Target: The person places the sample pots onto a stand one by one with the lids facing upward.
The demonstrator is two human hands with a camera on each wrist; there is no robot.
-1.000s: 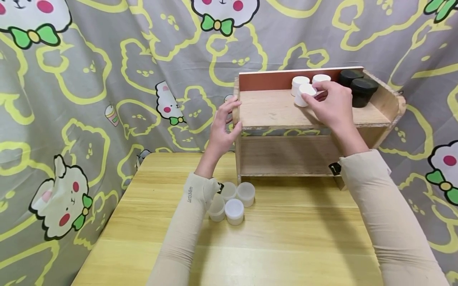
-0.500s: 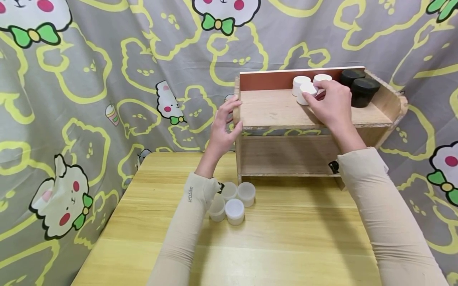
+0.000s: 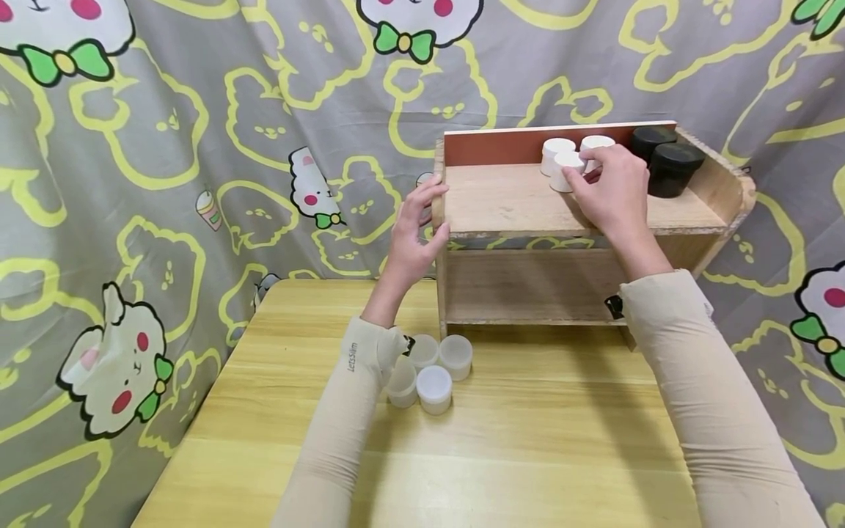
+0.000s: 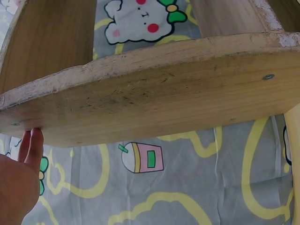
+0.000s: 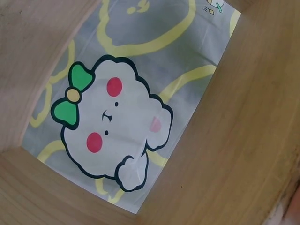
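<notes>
Your right grip [image 3: 612, 187] pinches the front white jar [image 3: 562, 177] on the top shelf [image 3: 495, 205], near two others [image 3: 558, 149]; a sideways release could knock them. Your left grip [image 3: 412, 231], fingers relaxed, touches the side panel [image 4: 140, 103].

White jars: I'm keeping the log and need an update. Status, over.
Right hand pinching front white jar, upper shelf. Left hand touching shelf unit's left side. Two white jars behind, possibly blocking any push back.
</notes>
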